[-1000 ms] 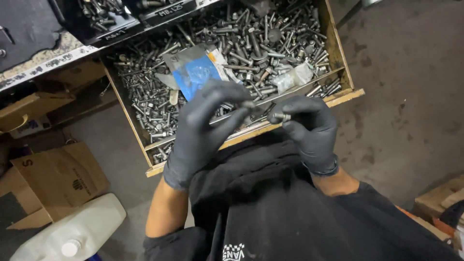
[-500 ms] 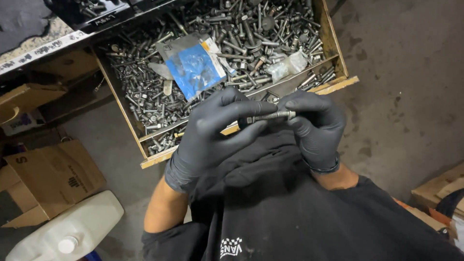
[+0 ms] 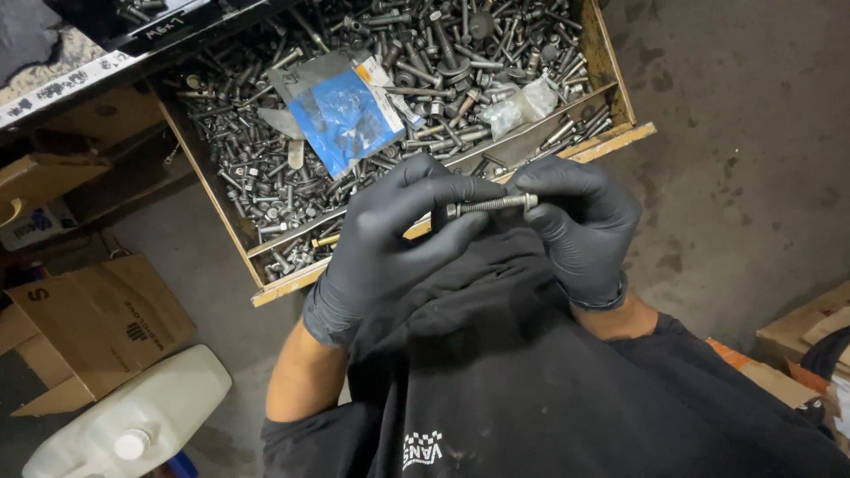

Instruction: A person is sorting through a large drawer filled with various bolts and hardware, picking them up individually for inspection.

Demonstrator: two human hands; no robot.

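Both my hands wear dark grey gloves and meet over the front edge of a wooden drawer (image 3: 620, 75). Between them lies a long steel bolt (image 3: 491, 205), held level. My left hand (image 3: 394, 239) pinches its head end with thumb and fingers. My right hand (image 3: 580, 221) grips the threaded end. The drawer is filled with several loose bolts, nuts and washers (image 3: 443, 53). A blue plastic packet (image 3: 350, 119) lies on top of them, just beyond my left hand.
A small clear bag (image 3: 522, 104) of parts rests in the drawer near a wooden divider strip (image 3: 531, 133). On the concrete floor to the left stand a cardboard box (image 3: 97, 319) and a white plastic jug (image 3: 133, 420). More boxes (image 3: 801, 341) sit at the right.
My hands have risen slightly and drawn together; the bolt now lies level between both hands. The view has shifted so the drawer sits higher in the picture.
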